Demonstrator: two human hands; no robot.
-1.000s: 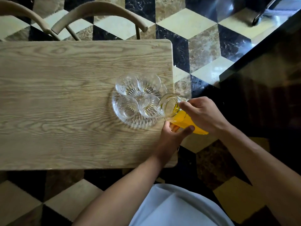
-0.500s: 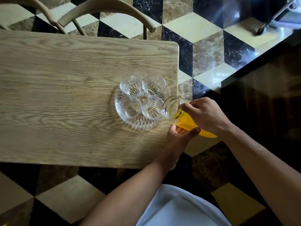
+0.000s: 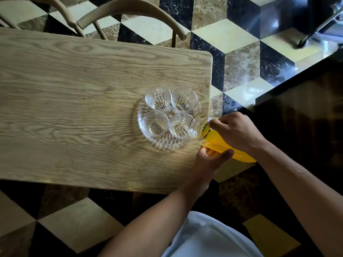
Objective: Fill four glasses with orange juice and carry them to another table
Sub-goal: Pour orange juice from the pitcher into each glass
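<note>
Several clear ribbed glasses stand on a round glass tray (image 3: 163, 143) near the right end of a wooden table (image 3: 74, 108). The near-right glass (image 3: 180, 126) sits beside the mouth of a glass jug of orange juice (image 3: 217, 143), which is tilted toward it. My right hand (image 3: 235, 132) grips the jug from above near its neck. Under the jug's body, my left hand (image 3: 211, 158) supports it. The other glasses (image 3: 157, 98) hold only a faint yellowish trace at the bottom. No stream of juice is visible.
Two wooden chair backs (image 3: 130, 10) stand at the table's far side. The table's right edge lies just past the tray, over a tiled floor (image 3: 241, 58). A dark counter (image 3: 306, 108) stands at the right. My white clothing (image 3: 209, 236) shows at the bottom.
The jug has tipped a little further toward the near-right glass, with its mouth closer to that glass's rim. Both hands kept their grip. The view shifted slightly.
</note>
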